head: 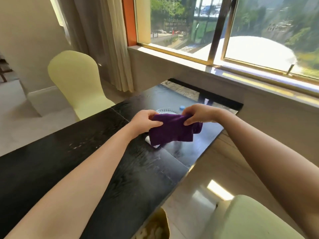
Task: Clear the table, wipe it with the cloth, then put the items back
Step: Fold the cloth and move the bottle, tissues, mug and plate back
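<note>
A purple cloth [172, 130] hangs stretched between both hands above the black table [69, 152]. My left hand [146, 119] pinches its left top corner and my right hand [200, 113] pinches its right top corner. Behind the cloth a clear glass plate [164, 111] rests on the table, partly hidden. A small blue object [182, 107] lies just beyond the plate. Under the cloth's lower edge a white object [149, 141] peeks out on the tabletop. A small pink-white item [206, 101] stands near the table's far end.
A pale yellow chair [77, 83] stands at the table's far left side, and another [250, 219] is at the lower right. A window sill [189, 66] and wall run beyond the table's far end. A yellowish bag [155, 226] sits by the near edge.
</note>
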